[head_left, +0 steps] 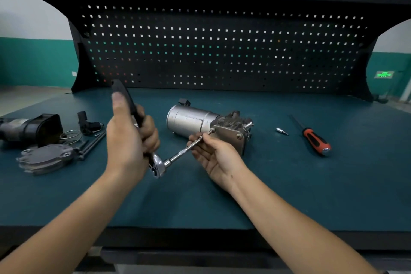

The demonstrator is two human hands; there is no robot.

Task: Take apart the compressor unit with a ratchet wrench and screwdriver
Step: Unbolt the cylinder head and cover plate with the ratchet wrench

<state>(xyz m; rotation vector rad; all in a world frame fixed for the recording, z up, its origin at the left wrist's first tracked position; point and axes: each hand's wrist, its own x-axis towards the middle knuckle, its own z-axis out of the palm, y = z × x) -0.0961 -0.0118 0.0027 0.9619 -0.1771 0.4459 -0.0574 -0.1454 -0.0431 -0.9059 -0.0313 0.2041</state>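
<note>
Both hands grip the ratchet wrench (159,163) on the compressor unit (206,125); screwdriver (314,138) nearby.

Your left hand (131,133) is fisted with its thumb raised along the ratchet wrench (142,131) handle, forearm reaching in from lower left — your right hand (216,153), palm up, pinches the extension bar.

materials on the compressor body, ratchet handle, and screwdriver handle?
Compressor unit: bare metal by the look; the cylinder is brushed silver-grey, the block end duller and rough, possibly cast.
Ratchet wrench: shiny chromed-looking head and extension; the handle in the left hand is matte black, likely rubber or plastic.
Screwdriver: red-and-black handle, seemingly moulded plastic or rubber, with a dark shaft.
</note>
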